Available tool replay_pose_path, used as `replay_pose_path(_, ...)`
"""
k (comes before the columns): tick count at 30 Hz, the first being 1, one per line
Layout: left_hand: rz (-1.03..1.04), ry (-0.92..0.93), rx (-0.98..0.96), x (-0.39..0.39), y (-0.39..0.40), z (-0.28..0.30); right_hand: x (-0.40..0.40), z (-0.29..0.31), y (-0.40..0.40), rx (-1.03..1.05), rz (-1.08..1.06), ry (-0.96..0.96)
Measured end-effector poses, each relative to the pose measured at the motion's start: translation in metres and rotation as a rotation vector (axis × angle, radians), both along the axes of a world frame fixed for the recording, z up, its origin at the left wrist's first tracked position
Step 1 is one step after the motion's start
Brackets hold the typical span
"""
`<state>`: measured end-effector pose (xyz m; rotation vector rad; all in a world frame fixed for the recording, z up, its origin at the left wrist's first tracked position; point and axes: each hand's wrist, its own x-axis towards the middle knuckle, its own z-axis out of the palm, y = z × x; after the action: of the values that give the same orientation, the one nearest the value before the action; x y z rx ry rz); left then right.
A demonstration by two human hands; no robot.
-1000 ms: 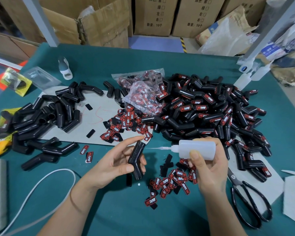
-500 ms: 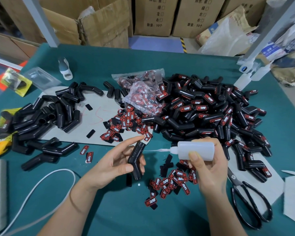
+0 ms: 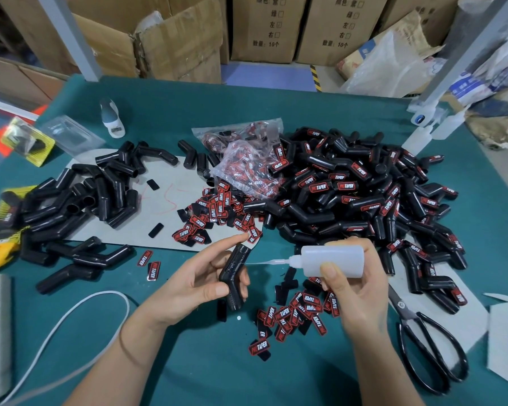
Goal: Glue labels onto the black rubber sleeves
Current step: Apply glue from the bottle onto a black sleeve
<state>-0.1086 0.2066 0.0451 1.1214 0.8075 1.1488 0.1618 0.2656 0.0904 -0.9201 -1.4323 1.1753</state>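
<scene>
Sleeve, bent, black, likely light and a bit soft, is held up over the counter by the left hand at its bend, while the glue bottle is gripped by the right hand.

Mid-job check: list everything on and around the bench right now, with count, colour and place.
held sleeve: one, black, in left hand
glue bottle: one, white, in right hand, nozzle toward sleeve
unlabelled sleeves: many, black, left pile
labelled sleeves: many, black with red labels, right pile
loose labels: many, red-black, table centre
label bag: one, clear, behind labels
scissors: one, black, near right
boxes: several, brown, behind table
left hand: grips sleeve
right hand: grips bottle
</scene>
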Motion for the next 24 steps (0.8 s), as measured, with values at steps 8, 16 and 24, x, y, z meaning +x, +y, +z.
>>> replay_pose_path(8,0.003,0.013,-0.003,-0.001,-0.0003,-0.0016,0.0013,-0.0002,-0.0005,-0.002,0.013,-0.011)
replay_pose_path(16,0.0,0.01,-0.009,-0.0008,0.0001,-0.003,0.0009,-0.0019,0.0005,-0.014,-0.001,-0.013)
replay_pose_path(24,0.001,0.016,-0.003,0.0001,0.0005,-0.0005,0.0015,-0.001,0.0016,-0.034,-0.025,0.011)
